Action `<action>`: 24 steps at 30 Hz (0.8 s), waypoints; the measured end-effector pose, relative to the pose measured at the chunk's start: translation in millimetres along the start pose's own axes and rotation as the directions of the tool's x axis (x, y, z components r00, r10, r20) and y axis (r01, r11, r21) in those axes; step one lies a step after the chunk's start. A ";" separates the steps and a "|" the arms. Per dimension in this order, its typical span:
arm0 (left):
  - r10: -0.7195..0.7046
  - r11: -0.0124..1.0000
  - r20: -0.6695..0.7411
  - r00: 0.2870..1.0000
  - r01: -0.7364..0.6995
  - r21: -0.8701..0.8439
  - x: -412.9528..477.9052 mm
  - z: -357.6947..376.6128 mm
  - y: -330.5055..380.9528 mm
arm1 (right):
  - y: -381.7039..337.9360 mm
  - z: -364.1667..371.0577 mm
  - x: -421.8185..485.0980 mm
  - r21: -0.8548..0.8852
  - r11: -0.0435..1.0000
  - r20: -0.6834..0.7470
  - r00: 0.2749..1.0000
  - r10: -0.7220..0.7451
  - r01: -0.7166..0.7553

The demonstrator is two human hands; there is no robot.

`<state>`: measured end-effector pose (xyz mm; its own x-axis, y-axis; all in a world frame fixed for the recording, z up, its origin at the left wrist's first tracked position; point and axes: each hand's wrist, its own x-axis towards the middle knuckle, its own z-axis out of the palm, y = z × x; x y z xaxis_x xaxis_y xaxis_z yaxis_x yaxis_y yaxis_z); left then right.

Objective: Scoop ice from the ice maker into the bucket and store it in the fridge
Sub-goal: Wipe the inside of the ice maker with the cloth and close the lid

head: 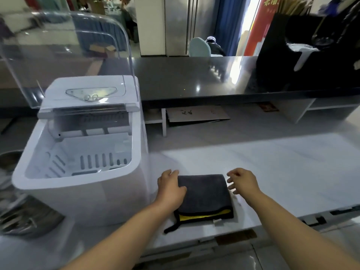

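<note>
Ice maker [85,172] on the left looks like glossy white plastic, with a clear plastic lid [66,53]. The folded cloth [204,195] nearby is soft matt grey, yellow inside. Far counter [185,75] is dark and shiny.

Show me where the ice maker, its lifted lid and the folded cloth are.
ice maker [87,193]: head view, on its white front wall.
clear lid [64,53]: head view, on the raised transparent panel.
grey cloth [204,193]: head view, on the middle of its top fold.
</note>
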<state>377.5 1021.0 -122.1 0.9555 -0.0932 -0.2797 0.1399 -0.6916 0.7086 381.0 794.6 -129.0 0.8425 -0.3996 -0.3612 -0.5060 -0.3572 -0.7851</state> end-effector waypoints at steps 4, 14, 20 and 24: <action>0.183 0.968 -0.024 0.983 -0.184 -0.171 -4.6 -18.1 33.3 | -43.0 7.2 -10.5 0.115 0.991 0.049 0.996 -0.078 0.072; 0.383 0.717 -0.297 0.875 -0.484 -0.502 -56.7 -148.2 71.1 | -172.2 39.0 -49.2 0.278 0.920 0.135 0.937 -0.323 0.277; 0.066 0.641 -0.572 0.817 -0.474 -0.603 -66.4 -242.7 24.8 | -234.9 73.8 -72.1 0.334 0.875 0.119 0.905 -0.409 0.351; -0.190 0.689 -0.713 0.675 -0.426 -0.587 -52.9 -288.0 -14.1 | -262.9 91.7 -84.8 0.338 0.848 0.064 0.889 -0.453 0.408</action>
<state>399.8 1242.0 69.2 0.8033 0.5791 0.1389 -0.1589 -0.0163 0.9872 459.5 999.9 61.8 0.9902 -0.1397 0.0025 -0.0231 -0.1809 -0.9832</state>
